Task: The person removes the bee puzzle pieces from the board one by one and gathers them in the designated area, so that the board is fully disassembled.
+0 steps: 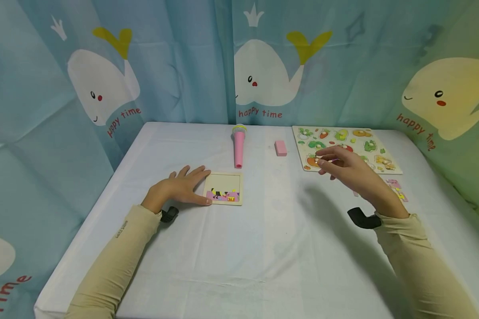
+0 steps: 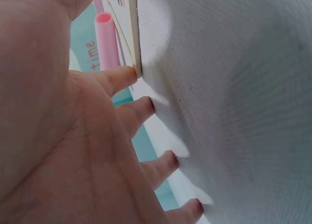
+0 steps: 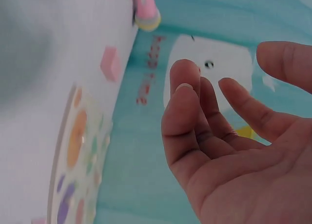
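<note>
My left hand lies spread at the left side of a small square wooden puzzle tray. Its thumb touches the lower left corner and its index finger the upper left. Colourful jigsaw pieces fill the bottom of the tray, while bare wood shows above them. In the left wrist view, the left fingertips meet the white cloth and the tray's edge. My right hand hovers in the air in front of a vegetable puzzle board. Its fingers are loosely bent, with nothing between them and the thumb.
A pink toy microphone lies behind the tray. Right of it is a pink block. Loose pink and yellow puzzle pieces lie near the right wrist, partly hidden by it. A whale-print curtain hangs behind the white-covered table.
</note>
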`<action>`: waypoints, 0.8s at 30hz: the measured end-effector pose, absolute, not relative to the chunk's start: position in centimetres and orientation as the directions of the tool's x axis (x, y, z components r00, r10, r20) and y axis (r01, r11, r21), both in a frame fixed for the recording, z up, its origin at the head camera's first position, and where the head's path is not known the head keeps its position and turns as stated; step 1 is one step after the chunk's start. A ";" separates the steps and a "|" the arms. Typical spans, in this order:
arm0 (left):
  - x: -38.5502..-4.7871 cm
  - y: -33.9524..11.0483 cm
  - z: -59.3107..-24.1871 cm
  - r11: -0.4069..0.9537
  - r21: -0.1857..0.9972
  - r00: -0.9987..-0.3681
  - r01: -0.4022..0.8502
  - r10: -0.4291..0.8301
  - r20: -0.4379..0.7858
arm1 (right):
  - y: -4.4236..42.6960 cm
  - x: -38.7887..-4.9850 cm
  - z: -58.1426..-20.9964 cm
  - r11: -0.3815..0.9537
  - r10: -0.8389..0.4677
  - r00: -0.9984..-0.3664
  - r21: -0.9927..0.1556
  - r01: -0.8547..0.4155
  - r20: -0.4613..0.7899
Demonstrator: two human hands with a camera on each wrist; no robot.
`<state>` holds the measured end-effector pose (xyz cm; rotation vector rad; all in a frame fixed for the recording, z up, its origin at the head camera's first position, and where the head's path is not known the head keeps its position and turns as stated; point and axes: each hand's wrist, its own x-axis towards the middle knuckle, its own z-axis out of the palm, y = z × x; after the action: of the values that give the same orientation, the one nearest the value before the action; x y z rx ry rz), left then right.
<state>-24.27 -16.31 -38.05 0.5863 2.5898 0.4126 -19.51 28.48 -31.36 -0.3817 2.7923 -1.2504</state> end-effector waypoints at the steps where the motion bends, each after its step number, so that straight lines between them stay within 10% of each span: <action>1: -24.3 -16.3 -38.1 0.864 0.377 -0.807 0.334 0.468 -0.359 | 28.0 -19.6 -31.4 0.635 -0.258 -0.965 -0.746 -0.199 0.038; 24: -24.5 -16.4 -38.3 0.871 0.366 -0.812 0.327 0.458 -0.363 | 18.4 -21.8 -33.3 0.555 -0.502 -0.864 -0.756 -0.347 0.027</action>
<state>-24.51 -16.41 -38.34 0.5754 2.5949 0.3995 -21.77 18.45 -33.25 -0.7177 2.5970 -1.1988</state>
